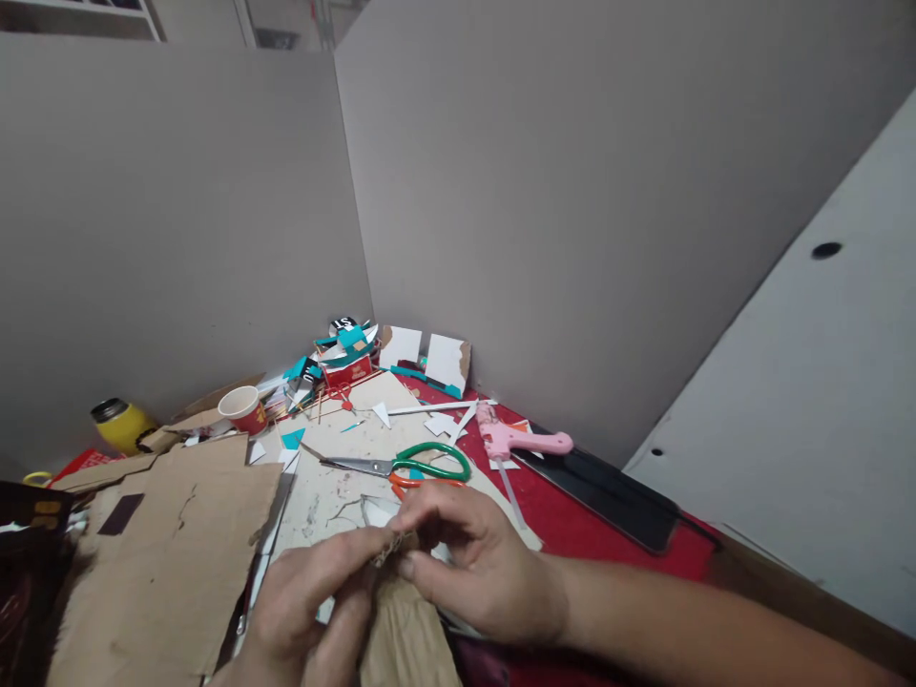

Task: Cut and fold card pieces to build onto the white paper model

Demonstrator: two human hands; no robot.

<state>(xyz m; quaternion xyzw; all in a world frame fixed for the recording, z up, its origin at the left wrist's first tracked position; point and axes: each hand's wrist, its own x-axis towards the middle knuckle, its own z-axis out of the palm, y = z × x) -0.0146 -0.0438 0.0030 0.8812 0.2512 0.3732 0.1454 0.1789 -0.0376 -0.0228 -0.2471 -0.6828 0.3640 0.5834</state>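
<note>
My left hand [315, 596] and my right hand [479, 563] meet at the bottom middle. Both pinch the torn, wavy top edge of a piece of brown corrugated cardboard [407, 634], which hangs creased below the fingers. Its lower end runs out of the picture. Just beyond my right hand lie scissors [379, 468] with one green and one orange handle loop, the blades slightly apart and pointing left. My right fingers partly cover the orange loop. A small white piece with a dark outline [376, 510] shows behind my fingertips.
A large cardboard sheet [164, 563] lies at left, near a paper cup [243, 408] and a yellow bottle [123, 426]. A pink glue gun [522, 439] and a black flat panel [601, 491] are at right. Paper scraps [292, 439] litter the board. Grey partitions [572, 191] stand behind.
</note>
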